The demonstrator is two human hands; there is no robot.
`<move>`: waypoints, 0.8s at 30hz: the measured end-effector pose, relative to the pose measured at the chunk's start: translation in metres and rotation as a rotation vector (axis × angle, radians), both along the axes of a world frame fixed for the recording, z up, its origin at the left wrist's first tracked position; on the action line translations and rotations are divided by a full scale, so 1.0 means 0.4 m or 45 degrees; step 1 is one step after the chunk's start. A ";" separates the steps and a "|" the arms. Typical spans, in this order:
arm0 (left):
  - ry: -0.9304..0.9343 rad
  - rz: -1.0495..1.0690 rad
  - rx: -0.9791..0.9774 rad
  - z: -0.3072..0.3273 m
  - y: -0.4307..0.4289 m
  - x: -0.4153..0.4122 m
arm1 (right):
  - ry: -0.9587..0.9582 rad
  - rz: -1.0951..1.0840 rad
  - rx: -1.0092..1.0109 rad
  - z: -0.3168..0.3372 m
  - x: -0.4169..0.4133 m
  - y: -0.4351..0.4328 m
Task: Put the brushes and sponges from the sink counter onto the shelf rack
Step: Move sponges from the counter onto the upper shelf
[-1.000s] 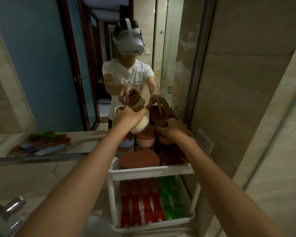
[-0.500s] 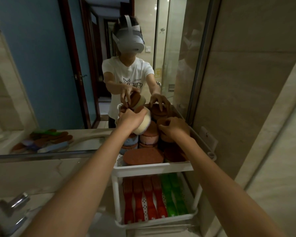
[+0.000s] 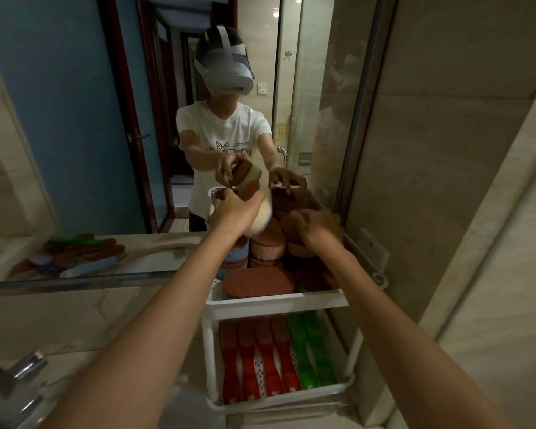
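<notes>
White plastic shelf rack [image 3: 276, 305] sat right against the mirror [image 3: 75, 119], two tiers showing. Left hand [image 3: 234, 212] was wrapped around a cream sponge [image 3: 260, 218] with a brown scrub face, tilted and held up over the back of the top tier. Right hand [image 3: 317, 226] was curled down on a brown scrub sponge [image 3: 291, 226] topping the stack at the right; couldn't really tell if it was gripping or just pressing. Top tier was packed with round sponges, incl. a pink one [image 3: 266, 247] and a big brown oval pad [image 3: 259, 281] up front. Lower tier had red brushes [image 3: 257, 357] and green brushes [image 3: 310, 351] lying side by side. Chrome faucet [image 3: 16, 376] down at bottom left.
</notes>
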State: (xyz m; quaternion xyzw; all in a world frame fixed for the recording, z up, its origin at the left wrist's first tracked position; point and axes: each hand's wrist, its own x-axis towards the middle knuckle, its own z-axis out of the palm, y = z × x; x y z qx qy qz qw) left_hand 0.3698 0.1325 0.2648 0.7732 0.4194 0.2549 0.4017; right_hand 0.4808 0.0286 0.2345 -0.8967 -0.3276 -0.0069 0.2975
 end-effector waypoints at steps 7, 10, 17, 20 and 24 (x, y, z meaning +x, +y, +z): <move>-0.067 -0.244 0.184 0.029 -0.068 0.034 | 0.690 0.077 0.724 0.129 -0.037 -0.026; -0.137 -0.430 0.247 0.022 -0.089 0.043 | 0.670 -0.007 0.672 0.144 -0.012 -0.039; -0.189 -0.689 0.333 -0.006 -0.094 0.074 | 0.524 -0.085 0.508 0.154 0.041 -0.059; -0.169 -0.670 0.436 -0.009 -0.095 0.090 | 0.318 -0.130 0.473 0.144 0.062 -0.063; 0.305 -0.657 0.645 -0.042 -0.067 0.103 | -0.011 -0.161 0.187 0.114 0.073 -0.071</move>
